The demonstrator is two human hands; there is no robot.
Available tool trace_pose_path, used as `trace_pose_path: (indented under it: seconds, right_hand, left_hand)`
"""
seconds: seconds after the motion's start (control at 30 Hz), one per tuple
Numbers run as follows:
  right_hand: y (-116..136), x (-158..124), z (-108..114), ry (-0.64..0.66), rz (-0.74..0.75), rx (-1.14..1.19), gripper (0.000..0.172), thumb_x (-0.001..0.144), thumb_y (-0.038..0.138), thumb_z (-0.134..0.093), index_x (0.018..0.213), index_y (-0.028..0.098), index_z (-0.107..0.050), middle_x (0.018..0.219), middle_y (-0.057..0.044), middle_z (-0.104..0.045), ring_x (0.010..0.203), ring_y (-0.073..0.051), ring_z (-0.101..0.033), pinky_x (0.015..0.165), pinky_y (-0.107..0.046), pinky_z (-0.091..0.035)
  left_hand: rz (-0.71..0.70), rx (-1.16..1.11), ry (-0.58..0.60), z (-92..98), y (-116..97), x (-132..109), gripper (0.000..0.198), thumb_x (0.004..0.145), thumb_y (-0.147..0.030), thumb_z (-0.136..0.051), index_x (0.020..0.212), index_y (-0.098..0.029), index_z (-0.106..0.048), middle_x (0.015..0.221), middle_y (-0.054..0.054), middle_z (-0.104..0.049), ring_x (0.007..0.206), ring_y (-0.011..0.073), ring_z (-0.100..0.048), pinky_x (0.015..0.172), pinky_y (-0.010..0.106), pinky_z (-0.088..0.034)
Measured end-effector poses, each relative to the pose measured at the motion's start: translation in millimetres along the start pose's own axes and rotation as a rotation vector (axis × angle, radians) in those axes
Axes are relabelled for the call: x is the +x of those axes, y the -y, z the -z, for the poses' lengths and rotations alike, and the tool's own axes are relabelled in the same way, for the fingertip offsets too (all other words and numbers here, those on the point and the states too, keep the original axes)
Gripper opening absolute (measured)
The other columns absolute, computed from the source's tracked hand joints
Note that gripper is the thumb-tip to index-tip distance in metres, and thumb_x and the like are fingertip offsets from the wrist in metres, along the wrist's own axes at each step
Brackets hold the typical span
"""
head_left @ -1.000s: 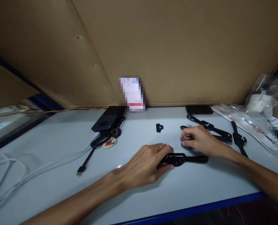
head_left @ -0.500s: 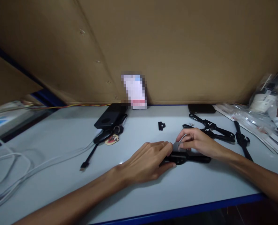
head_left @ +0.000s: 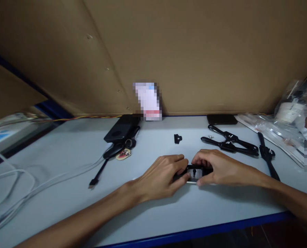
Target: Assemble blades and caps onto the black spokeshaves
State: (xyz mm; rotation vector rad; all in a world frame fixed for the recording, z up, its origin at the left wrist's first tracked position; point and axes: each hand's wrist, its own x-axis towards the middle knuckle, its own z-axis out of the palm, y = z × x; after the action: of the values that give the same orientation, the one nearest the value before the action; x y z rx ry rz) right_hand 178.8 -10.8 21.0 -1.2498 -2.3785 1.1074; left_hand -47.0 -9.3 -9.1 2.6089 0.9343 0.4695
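A black spokeshave (head_left: 206, 170) lies on the table between my hands, most of its handles hidden by my fingers. A grey metal blade (head_left: 194, 174) with a dark keyhole-shaped slot rests flat against its middle. My left hand (head_left: 166, 175) is closed round the left part of the spokeshave, thumb at the blade's left edge. On the other side, my right hand (head_left: 215, 168) grips the right part, its thumb at the blade's lower right corner. Behind them lies a small black cap plate (head_left: 178, 138) with a hole. A small silver thumbscrew (head_left: 210, 137) lies farther right.
Several more black spokeshaves (head_left: 237, 150) lie at the right, beside plastic packaging (head_left: 272, 132). A dark phone (head_left: 222, 119) lies at the back. Left are a black power bank (head_left: 121, 129), a keychain tag (head_left: 123, 154) and white cables (head_left: 62, 174). A cardboard wall (head_left: 194, 55) stands behind.
The blade, raised in my right hand before, now lies flat on the spokeshave. My right hand has come down toward me and closed round the tool's right part. My left hand has barely shifted.
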Motion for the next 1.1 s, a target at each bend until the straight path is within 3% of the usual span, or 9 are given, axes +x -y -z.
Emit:
trace_pose_path:
  seconds: [0.17, 0.6, 0.9, 1.1]
  right_hand:
    - [5, -5, -9, -0.025, 0.035, -0.170, 0.032, 0.074, 0.017, -0.074, 0.103, 0.018, -0.061, 0.109, -0.007, -0.061, 0.098, -0.022, -0.056, 0.084, -0.034, -0.043]
    - [4, -6, -9, 0.010, 0.075, -0.164, 0.044, 0.075, 0.021, -0.073, 0.116, 0.020, -0.056, 0.114, -0.008, -0.060, 0.104, -0.024, -0.055, 0.089, -0.037, -0.044]
    - [9, -6, -13, 0.008, 0.071, -0.194, 0.043, 0.079, 0.028, -0.074, 0.118, 0.019, -0.058, 0.110, -0.010, -0.059, 0.101, -0.026, -0.055, 0.088, -0.040, -0.044]
    - [0, 2, -12, -0.074, 0.061, -0.110, 0.043, 0.078, 0.020, -0.074, 0.119, 0.017, -0.061, 0.103, -0.007, -0.062, 0.093, -0.023, -0.057, 0.081, -0.034, -0.043]
  left_hand:
    - [0.085, -0.073, -0.001, -0.4, -1, 2, 0.026, 0.090, -0.024, -0.044, 0.067, -0.021, -0.032, 0.067, -0.003, -0.046, 0.058, 0.0122, -0.036, 0.057, 0.028, -0.028]
    - [0.061, -0.081, 0.006, 2.1, -1, 1, 0.026, 0.089, -0.027, -0.052, 0.068, -0.020, -0.039, 0.069, -0.003, -0.048, 0.057, 0.0113, -0.037, 0.056, 0.028, -0.028]
    - [0.036, -0.058, -0.009, 0.2, 1, 0, 0.027, 0.093, -0.029, -0.050, 0.069, -0.020, -0.041, 0.070, -0.002, -0.051, 0.058, 0.0125, -0.041, 0.056, 0.028, -0.030]
    - [-0.016, -0.045, -0.022, 0.1, 0, 0, 0.029, 0.098, -0.027, -0.042, 0.070, -0.020, -0.043, 0.070, -0.002, -0.049, 0.057, 0.0123, -0.041, 0.055, 0.027, -0.031]
